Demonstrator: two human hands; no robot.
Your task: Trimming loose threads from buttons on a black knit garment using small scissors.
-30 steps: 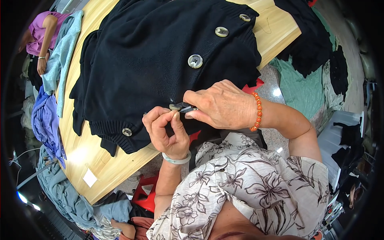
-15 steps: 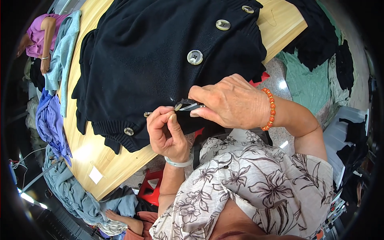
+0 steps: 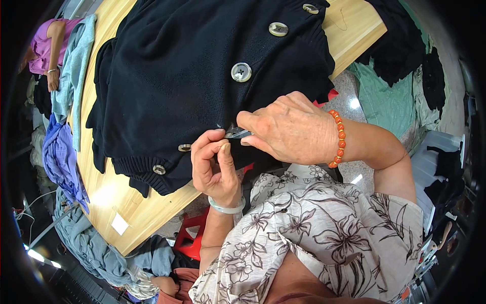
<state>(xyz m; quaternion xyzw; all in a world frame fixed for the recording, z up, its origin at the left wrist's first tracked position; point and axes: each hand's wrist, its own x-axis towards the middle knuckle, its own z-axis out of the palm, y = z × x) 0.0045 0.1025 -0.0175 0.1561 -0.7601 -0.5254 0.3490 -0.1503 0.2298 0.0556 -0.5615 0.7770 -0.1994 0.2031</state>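
A black knitted cardigan with large marbled buttons is spread over the wooden table, its front edge drawn up toward me. My left hand pinches that edge between thumb and fingertips; the exact spot is covered by the fingers. Closed around a small pair of thread snips, my right hand keeps the metal blades pointing left, right at the left fingertips. One four-hole button lies above my hands. Two more, a side-on button and a lower button, are left of my left hand.
The pale wooden table has an angled edge before me and carries a white paper slip. Purple cloth and grey-blue garments are heaped at left. A co-worker's arm rests there. A red stool stands below.
The cardigan and its buttons have shifted slightly left in view. The button edge seen at my left fingertips is now hidden, and the snips' blades sit closer against those fingers.
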